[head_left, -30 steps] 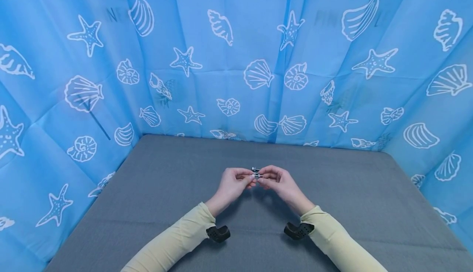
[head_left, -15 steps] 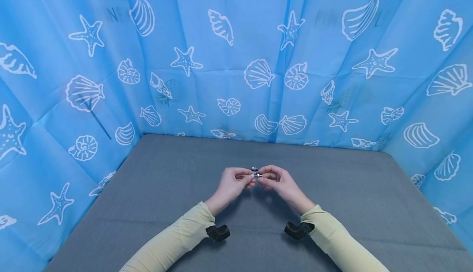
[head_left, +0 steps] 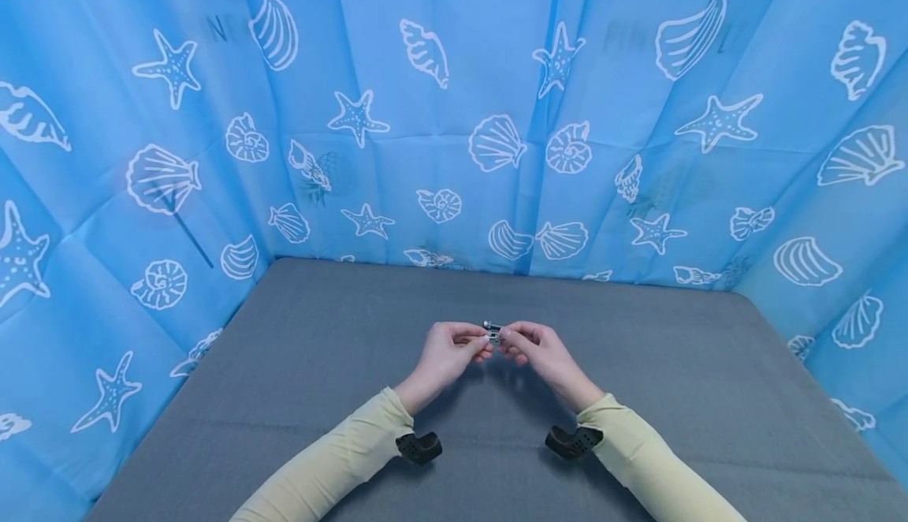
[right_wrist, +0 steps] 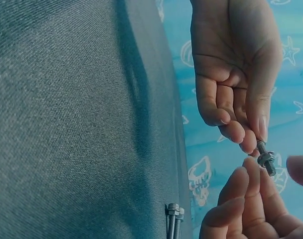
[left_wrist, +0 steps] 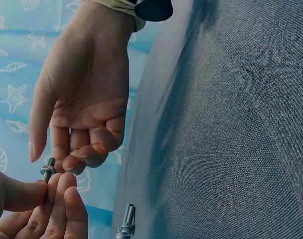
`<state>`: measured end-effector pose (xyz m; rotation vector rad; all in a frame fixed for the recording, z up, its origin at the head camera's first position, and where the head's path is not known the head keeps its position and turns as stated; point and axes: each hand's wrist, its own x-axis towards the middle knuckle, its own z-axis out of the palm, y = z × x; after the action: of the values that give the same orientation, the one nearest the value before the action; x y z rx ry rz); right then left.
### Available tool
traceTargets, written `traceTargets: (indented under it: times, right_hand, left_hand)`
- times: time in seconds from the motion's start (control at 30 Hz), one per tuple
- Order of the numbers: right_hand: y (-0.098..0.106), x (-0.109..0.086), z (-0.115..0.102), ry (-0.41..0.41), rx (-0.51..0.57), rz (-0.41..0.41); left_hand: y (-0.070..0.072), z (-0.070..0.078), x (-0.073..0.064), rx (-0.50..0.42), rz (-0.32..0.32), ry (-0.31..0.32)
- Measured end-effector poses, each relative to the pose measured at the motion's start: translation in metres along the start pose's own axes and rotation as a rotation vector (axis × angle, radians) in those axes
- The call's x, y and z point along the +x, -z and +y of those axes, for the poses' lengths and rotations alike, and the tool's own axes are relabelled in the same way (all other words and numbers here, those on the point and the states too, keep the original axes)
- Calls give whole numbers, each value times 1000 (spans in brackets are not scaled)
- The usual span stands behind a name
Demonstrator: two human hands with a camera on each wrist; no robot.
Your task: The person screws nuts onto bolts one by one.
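Note:
Over the grey table, my left hand (head_left: 445, 352) pinches a small metal bolt (right_wrist: 271, 170) by one end between thumb and fingertips. A nut (right_wrist: 265, 158) sits partway along the bolt's shank. My right hand (head_left: 545, 352) faces it from the other side. In the right wrist view, the right thumb (right_wrist: 300, 170) stands apart from the bolt, while a right fingertip lies close beside the nut; whether it touches, I cannot tell. The same bolt (left_wrist: 51, 163) points toward the right fingers in the left wrist view.
Just beyond the hands, more bolts (right_wrist: 173, 217) lie side by side on the grey cloth-covered table (head_left: 340, 309). A blue curtain (head_left: 454, 112) with white shell and starfish prints surrounds its back and sides. Dark wrist mounts (head_left: 420, 449) hang under both sleeves.
The right thumb has shifted up and its fingers have spread from around the nut end. My left hand stays in place with the bolt.

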<state>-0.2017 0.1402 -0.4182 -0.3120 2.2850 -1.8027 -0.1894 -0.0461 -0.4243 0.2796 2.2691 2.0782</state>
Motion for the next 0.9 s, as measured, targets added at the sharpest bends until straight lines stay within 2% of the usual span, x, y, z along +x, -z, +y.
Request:
traceTargets:
  times: [0.27,0.47,0.77,0.9]
  right_hand:
    - [2,-2,0,68,40,-45]
    - [0,-1,1,48,-5,-27]
    - [0,-2,0,79,16,-38]
    - [0,-1,0,62,-10,-27]
  left_hand:
    - [0,1,-1,-3,-4,5]
    - [-1,1,0,-4,-3,-6]
    - [0,1,-1,-15,-4,6]
    - [-1,0,-1,-5,-9,-2]
